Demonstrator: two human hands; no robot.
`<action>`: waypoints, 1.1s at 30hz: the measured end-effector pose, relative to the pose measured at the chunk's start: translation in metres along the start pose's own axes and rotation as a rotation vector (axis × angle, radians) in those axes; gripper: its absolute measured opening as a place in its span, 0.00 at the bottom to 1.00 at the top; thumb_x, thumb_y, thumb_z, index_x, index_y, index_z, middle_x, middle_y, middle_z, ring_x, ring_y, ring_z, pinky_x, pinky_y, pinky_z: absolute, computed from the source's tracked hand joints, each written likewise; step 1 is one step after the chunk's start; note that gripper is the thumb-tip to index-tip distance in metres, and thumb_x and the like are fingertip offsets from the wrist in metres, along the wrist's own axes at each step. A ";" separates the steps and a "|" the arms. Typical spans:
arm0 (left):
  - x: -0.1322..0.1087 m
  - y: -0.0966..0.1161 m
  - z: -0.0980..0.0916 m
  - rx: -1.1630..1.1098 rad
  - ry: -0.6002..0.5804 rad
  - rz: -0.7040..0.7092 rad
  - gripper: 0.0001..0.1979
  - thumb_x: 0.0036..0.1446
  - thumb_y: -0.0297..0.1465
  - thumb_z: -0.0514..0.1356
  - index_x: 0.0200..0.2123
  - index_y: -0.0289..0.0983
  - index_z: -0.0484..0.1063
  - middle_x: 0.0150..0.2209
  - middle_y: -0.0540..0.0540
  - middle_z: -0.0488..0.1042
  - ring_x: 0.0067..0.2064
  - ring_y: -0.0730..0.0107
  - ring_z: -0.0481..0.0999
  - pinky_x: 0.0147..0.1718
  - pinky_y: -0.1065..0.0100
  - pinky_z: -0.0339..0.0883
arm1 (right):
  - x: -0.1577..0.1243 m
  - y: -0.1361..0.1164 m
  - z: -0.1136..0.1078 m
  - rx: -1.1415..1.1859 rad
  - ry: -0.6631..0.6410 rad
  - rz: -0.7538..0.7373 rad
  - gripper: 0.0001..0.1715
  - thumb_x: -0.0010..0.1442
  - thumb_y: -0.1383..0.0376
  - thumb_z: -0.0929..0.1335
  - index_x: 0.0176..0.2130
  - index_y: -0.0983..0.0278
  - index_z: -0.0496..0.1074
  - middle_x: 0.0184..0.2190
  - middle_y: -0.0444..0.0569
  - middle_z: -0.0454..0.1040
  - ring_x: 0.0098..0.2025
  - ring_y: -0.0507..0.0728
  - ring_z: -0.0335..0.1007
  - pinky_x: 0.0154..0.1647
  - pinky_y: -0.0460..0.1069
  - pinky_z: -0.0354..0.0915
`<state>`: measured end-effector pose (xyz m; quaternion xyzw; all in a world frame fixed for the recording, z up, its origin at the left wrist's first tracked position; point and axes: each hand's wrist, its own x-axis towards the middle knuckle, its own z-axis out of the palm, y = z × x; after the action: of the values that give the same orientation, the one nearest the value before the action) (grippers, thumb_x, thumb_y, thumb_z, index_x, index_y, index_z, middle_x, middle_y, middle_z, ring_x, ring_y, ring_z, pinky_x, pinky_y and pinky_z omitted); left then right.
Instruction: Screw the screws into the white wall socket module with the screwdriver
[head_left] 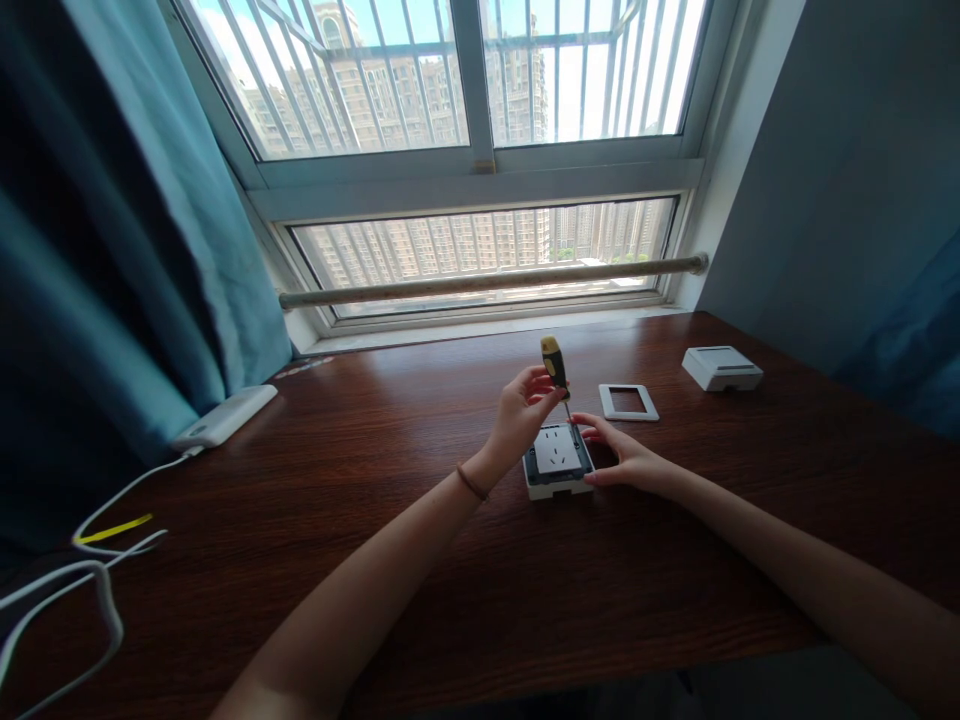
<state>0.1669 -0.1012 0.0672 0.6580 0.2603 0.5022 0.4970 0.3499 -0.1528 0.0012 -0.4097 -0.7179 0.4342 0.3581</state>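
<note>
Head view: left grip (pixel 529 402) clamped on screwdriver (pixel 553 362); right grip (pixel 626 462) clamped on socket (pixel 557 454) at three o'clock.
Shaft (pixel 568 411): leaning, could slip and scratch socket.

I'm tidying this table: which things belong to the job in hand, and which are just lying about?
In the job: screwdriver in left hand, socket at right hand; probably frame; perhaps white box.
Apparently lying about: white device, cable, yellow strip.

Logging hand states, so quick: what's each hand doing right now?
Left hand: closed, holding the screwdriver by its handle.
Right hand: partly curled, holding the socket at its right side.
</note>
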 end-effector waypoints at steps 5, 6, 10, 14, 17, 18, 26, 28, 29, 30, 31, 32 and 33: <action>-0.002 0.001 0.003 0.029 0.011 0.044 0.13 0.51 0.31 0.59 0.41 0.35 0.64 0.38 0.41 0.75 0.41 0.66 0.73 0.41 0.62 0.66 | -0.001 -0.003 0.001 -0.029 0.015 0.005 0.48 0.44 0.62 0.73 0.58 0.58 0.49 0.58 0.51 0.54 0.56 0.60 0.55 0.59 0.57 0.49; -0.002 0.000 0.003 0.039 0.021 0.051 0.13 0.51 0.31 0.59 0.40 0.35 0.64 0.38 0.42 0.74 0.40 0.66 0.73 0.40 0.63 0.66 | -0.001 -0.003 0.001 -0.033 0.015 0.005 0.48 0.44 0.62 0.73 0.58 0.58 0.49 0.58 0.51 0.54 0.56 0.60 0.55 0.59 0.57 0.49; 0.000 -0.002 0.002 0.065 0.075 0.045 0.16 0.45 0.32 0.63 0.38 0.35 0.65 0.36 0.45 0.72 0.35 0.71 0.73 0.34 0.67 0.67 | -0.002 -0.004 0.000 -0.048 0.009 0.000 0.49 0.44 0.62 0.73 0.59 0.58 0.48 0.58 0.52 0.54 0.56 0.59 0.55 0.59 0.57 0.50; 0.002 -0.006 -0.001 0.023 0.051 0.038 0.15 0.44 0.31 0.64 0.36 0.35 0.65 0.32 0.48 0.71 0.34 0.72 0.73 0.35 0.68 0.67 | -0.002 -0.003 0.000 -0.058 0.004 -0.009 0.49 0.45 0.62 0.73 0.59 0.58 0.48 0.58 0.52 0.54 0.56 0.60 0.55 0.59 0.57 0.50; 0.003 -0.006 -0.002 -0.049 -0.002 0.004 0.16 0.45 0.28 0.63 0.38 0.35 0.64 0.34 0.47 0.73 0.36 0.71 0.74 0.39 0.66 0.68 | -0.002 -0.003 0.000 -0.056 0.007 -0.010 0.49 0.45 0.62 0.73 0.59 0.58 0.48 0.59 0.51 0.53 0.56 0.60 0.55 0.59 0.57 0.50; 0.003 -0.005 -0.002 -0.073 -0.018 -0.006 0.16 0.45 0.28 0.63 0.39 0.35 0.64 0.35 0.46 0.74 0.37 0.70 0.75 0.40 0.65 0.68 | -0.002 -0.003 0.001 -0.055 0.007 -0.009 0.49 0.45 0.62 0.73 0.59 0.58 0.48 0.59 0.52 0.53 0.56 0.60 0.55 0.59 0.57 0.50; 0.000 0.000 -0.001 -0.089 -0.021 0.001 0.17 0.45 0.29 0.64 0.40 0.35 0.63 0.36 0.44 0.74 0.39 0.67 0.75 0.41 0.62 0.68 | -0.003 -0.004 0.000 -0.048 -0.004 0.003 0.48 0.45 0.62 0.73 0.59 0.58 0.48 0.59 0.52 0.52 0.57 0.60 0.54 0.59 0.57 0.51; 0.000 -0.001 -0.001 -0.066 -0.001 0.007 0.17 0.44 0.28 0.64 0.38 0.35 0.64 0.34 0.46 0.73 0.37 0.68 0.75 0.40 0.64 0.68 | -0.003 -0.005 0.000 -0.044 -0.008 0.005 0.48 0.46 0.62 0.73 0.59 0.58 0.47 0.59 0.52 0.52 0.57 0.60 0.53 0.59 0.57 0.51; 0.001 -0.001 -0.002 -0.064 0.004 0.007 0.16 0.44 0.28 0.64 0.37 0.35 0.64 0.33 0.47 0.73 0.37 0.69 0.75 0.40 0.64 0.68 | -0.003 -0.005 0.000 -0.042 -0.009 0.006 0.48 0.46 0.62 0.73 0.59 0.58 0.47 0.59 0.52 0.52 0.57 0.60 0.53 0.59 0.57 0.51; 0.001 0.000 -0.002 -0.068 0.001 0.005 0.16 0.44 0.28 0.64 0.37 0.35 0.64 0.33 0.48 0.73 0.37 0.69 0.76 0.40 0.64 0.68 | -0.004 -0.005 0.000 -0.040 -0.010 0.007 0.48 0.46 0.62 0.73 0.59 0.58 0.47 0.59 0.52 0.52 0.57 0.61 0.53 0.59 0.57 0.51; 0.001 0.000 -0.002 -0.076 -0.010 0.000 0.15 0.44 0.28 0.64 0.36 0.35 0.65 0.33 0.47 0.74 0.37 0.68 0.76 0.41 0.63 0.68 | -0.004 -0.005 0.000 -0.037 -0.010 0.008 0.48 0.46 0.62 0.73 0.59 0.58 0.47 0.59 0.52 0.52 0.57 0.61 0.53 0.59 0.58 0.51; 0.001 0.001 -0.002 -0.086 -0.026 -0.005 0.15 0.45 0.28 0.64 0.36 0.34 0.65 0.33 0.47 0.74 0.38 0.68 0.76 0.41 0.63 0.68 | -0.004 -0.005 0.000 -0.035 -0.011 0.009 0.48 0.45 0.62 0.73 0.59 0.57 0.47 0.59 0.52 0.52 0.57 0.61 0.54 0.59 0.58 0.51; 0.001 0.002 -0.002 -0.096 -0.044 -0.010 0.15 0.45 0.28 0.64 0.37 0.34 0.65 0.34 0.45 0.75 0.38 0.67 0.76 0.42 0.62 0.68 | -0.004 -0.006 0.000 -0.034 -0.010 0.009 0.48 0.45 0.62 0.73 0.59 0.57 0.48 0.59 0.52 0.52 0.57 0.61 0.54 0.59 0.59 0.51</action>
<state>0.1653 -0.1003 0.0691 0.6430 0.2283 0.4969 0.5362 0.3498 -0.1578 0.0058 -0.4171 -0.7250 0.4255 0.3455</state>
